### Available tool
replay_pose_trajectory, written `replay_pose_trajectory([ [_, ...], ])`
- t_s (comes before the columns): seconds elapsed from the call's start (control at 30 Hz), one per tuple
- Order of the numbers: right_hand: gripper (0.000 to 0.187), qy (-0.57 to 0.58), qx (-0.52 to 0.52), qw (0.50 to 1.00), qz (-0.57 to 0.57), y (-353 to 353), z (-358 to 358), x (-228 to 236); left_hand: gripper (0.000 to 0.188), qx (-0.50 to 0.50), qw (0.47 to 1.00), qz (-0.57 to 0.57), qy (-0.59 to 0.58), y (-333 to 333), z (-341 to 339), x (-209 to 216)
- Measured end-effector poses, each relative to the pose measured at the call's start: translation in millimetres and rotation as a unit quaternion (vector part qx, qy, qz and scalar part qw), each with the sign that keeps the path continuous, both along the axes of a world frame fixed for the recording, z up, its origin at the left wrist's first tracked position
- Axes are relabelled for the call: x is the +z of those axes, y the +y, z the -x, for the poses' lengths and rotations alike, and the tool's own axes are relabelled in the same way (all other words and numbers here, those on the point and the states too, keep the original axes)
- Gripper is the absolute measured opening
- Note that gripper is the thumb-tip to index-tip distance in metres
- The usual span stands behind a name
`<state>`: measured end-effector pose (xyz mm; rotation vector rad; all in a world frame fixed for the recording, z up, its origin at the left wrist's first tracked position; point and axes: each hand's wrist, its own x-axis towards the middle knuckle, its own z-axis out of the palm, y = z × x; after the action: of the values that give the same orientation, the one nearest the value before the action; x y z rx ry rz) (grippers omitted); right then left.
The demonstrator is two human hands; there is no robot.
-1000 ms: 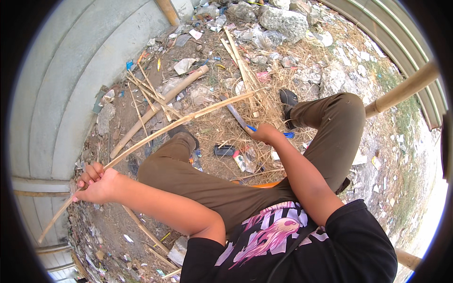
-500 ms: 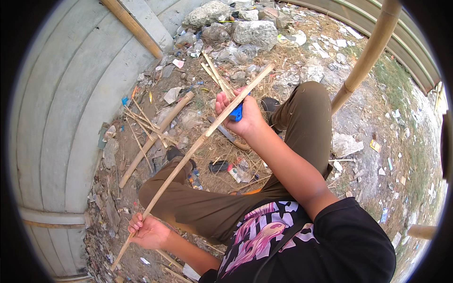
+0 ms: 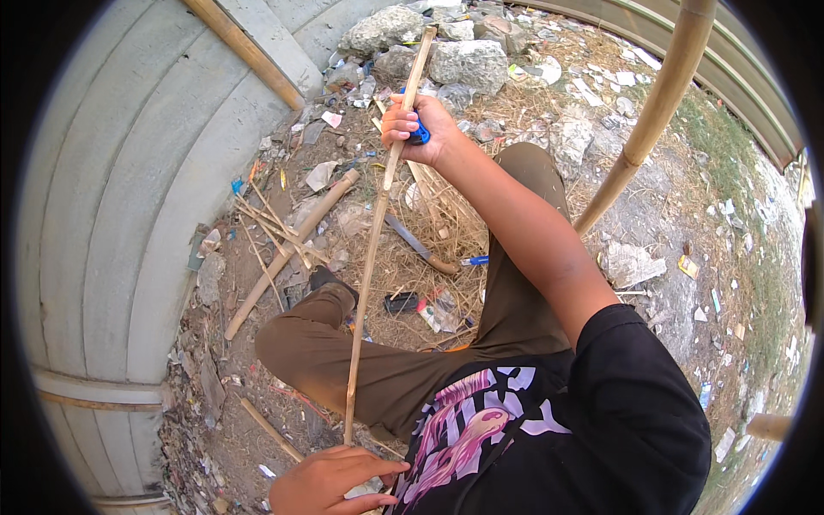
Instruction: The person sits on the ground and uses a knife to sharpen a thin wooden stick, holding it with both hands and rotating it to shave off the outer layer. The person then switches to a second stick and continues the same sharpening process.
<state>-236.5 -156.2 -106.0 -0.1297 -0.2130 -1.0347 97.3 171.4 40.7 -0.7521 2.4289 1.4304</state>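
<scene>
My right hand, raised beyond my knees, is closed around the upper part of a long, thin bamboo strip. A blue-handled tool is pressed in the same grip, its working end not clear. The strip slants down past my bent leg. At its lower end is my left hand, palm down, with fingers stretched and thumb apart; the strip's tip ends just above its knuckles. A curved knife with a wooden handle lies on the ground between my legs, beside a small blue item.
A thick bamboo pole lies to the left among thin split strips. Grey wall panels rise at the left. An upright bamboo pole stands at the right. Rocks and litter lie beyond; a black object lies between my legs.
My right hand has moved farther away with the strip, which now stands steeper. My left hand has let go of the strip, moved right and nearer me, and opened.
</scene>
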Motion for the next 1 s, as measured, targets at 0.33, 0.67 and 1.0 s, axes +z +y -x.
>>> replay_pose_trajectory([
  [0.33,0.039,-0.002,0.065,0.992,0.107,24,-35,23,0.055,0.344,0.902,-0.094,0.245,-188,65,-106],
  [0.67,0.044,0.56,-0.191,0.793,-0.146,34,-3,-1,0.029,0.351,0.67,-0.545,0.361,-170,91,-157],
  [1.0,0.026,0.767,-0.381,0.489,0.167,78,-16,-17,0.025,0.473,0.618,-0.451,0.437,-166,75,-164],
])
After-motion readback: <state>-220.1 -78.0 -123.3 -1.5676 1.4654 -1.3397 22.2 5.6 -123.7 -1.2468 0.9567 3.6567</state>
